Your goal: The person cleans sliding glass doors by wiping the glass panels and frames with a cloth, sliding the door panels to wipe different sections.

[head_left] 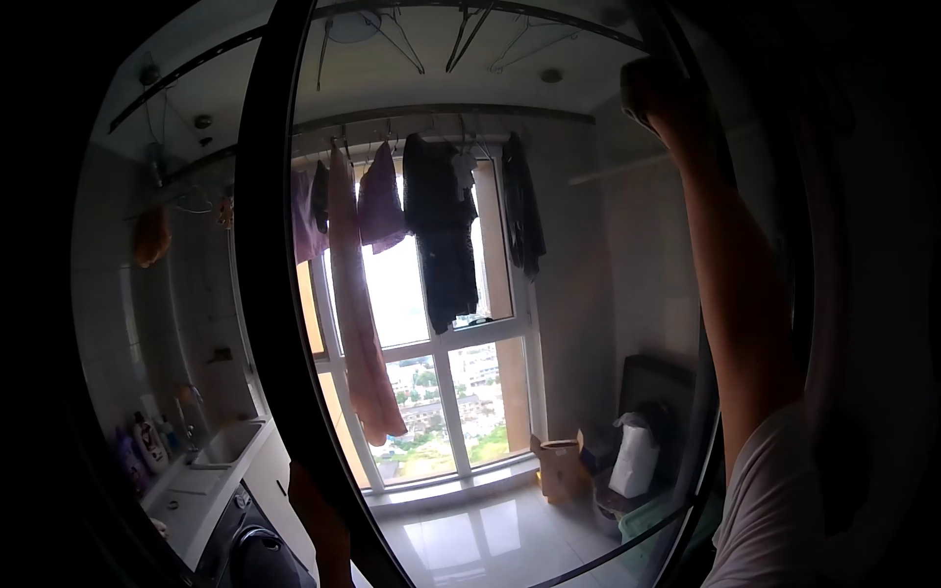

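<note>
My right arm reaches up along the right side of a dark-framed glass door [270, 294]. At its top my right hand [668, 113] is closed around a dark, soft-looking thing [642, 90], close to the glass near the frame; its kind is too dark to make out. Low in the view, beside the door's dark upright, a shadowed part of my left arm or hand [319, 519] shows. No fingers of my left hand can be made out there, nor whether it holds anything.
Beyond the glass, clothes [441, 225] hang from a rail before a bright window [402, 294]. A sink [230, 443], several bottles [149, 443] and a front-loading washing machine [257, 549] stand left. A cardboard box [564, 470] and a white wrapped bundle [632, 456] are at right.
</note>
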Demonstrator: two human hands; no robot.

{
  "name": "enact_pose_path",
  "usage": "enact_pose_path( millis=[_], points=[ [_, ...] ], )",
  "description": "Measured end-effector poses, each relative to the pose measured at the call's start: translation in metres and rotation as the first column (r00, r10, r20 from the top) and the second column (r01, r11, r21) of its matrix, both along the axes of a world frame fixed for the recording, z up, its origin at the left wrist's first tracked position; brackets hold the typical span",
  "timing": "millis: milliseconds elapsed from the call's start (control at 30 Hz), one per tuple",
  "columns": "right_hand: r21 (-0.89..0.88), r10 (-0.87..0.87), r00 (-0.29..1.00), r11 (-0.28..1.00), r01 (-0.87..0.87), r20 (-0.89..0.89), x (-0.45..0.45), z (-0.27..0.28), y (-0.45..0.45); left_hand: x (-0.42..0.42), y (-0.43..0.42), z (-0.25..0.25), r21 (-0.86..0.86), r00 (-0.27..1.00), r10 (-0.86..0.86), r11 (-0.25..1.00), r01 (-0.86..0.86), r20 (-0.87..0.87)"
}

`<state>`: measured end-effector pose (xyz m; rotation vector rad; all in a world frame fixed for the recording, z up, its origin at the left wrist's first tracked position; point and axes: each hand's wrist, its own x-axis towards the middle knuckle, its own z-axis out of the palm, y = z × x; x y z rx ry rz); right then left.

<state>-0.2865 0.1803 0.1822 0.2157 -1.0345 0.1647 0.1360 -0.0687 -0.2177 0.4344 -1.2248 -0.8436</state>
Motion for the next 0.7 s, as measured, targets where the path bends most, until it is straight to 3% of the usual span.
enact_pose_path(
  millis=[67,133,167,200,233,267,333,433,467,533,567,600,700],
  points=[
    [-0.026,-0.098,0.965,0.995,0.095,-0.242,0.022,0.039,-0.023,-0.003,0.006,-0.003,-0.015,0.998,0.009,1.000,-0.010,-0.057],
    [0.052,-0.007,0.893,0.998,0.034,-0.451,0.079,0.059,-0.041,0.002,0.023,0.005,-0.142,0.957,0.254,0.962,-0.234,0.140],
    [0.150,0.443,0.896,0.884,-0.444,0.038,0.115,0.071,-0.064,0.004,0.023,0.006,-0.149,0.959,0.248,0.962,-0.227,0.138],
    [-0.007,0.707,0.499,0.580,-0.815,0.501,0.148,0.083,-0.087,0.007,0.021,0.002,-0.145,0.945,0.264,0.960,-0.239,0.191],
    [0.161,0.686,0.541,0.539,-0.827,0.486,0.174,0.082,-0.096,0.008,0.018,-0.002,-0.139,0.929,0.279,0.958,-0.251,0.243],
    [0.279,0.611,0.658,0.604,-0.747,0.439,0.197,0.090,-0.112,0.010,0.011,-0.007,-0.142,0.931,0.276,0.958,-0.248,0.239],
    [0.461,0.633,0.671,0.498,-0.734,0.386,0.227,0.090,-0.120,0.013,-0.005,-0.018,-0.287,0.834,0.477,0.869,-0.402,0.278],
    [0.499,0.637,0.685,0.492,-0.714,0.352,0.217,0.103,-0.108,0.020,-0.003,-0.034,-0.248,0.861,0.406,0.907,-0.340,0.305],
    [0.461,0.671,0.664,0.499,-0.733,0.329,0.203,0.114,-0.106,0.019,0.002,-0.033,-0.225,0.875,0.372,0.923,-0.312,0.310],
    [0.462,0.450,0.861,0.728,-0.507,0.236,0.157,0.142,-0.093,0.012,0.020,-0.018,-0.028,0.899,0.346,0.936,-0.351,0.269],
    [0.339,0.561,0.745,0.665,-0.665,0.360,0.137,0.145,-0.081,0.014,0.012,-0.026,-0.056,0.940,0.265,0.964,-0.259,0.214],
    [0.193,0.660,0.596,0.581,-0.791,0.456,0.116,0.147,-0.065,0.019,-0.007,-0.048,-0.051,0.901,0.357,0.933,-0.356,0.248],
    [0.165,0.622,0.649,0.654,-0.738,0.438,0.011,0.157,-0.022,0.016,0.001,-0.040,0.017,0.912,0.341,0.935,-0.354,0.229]
  ],
)
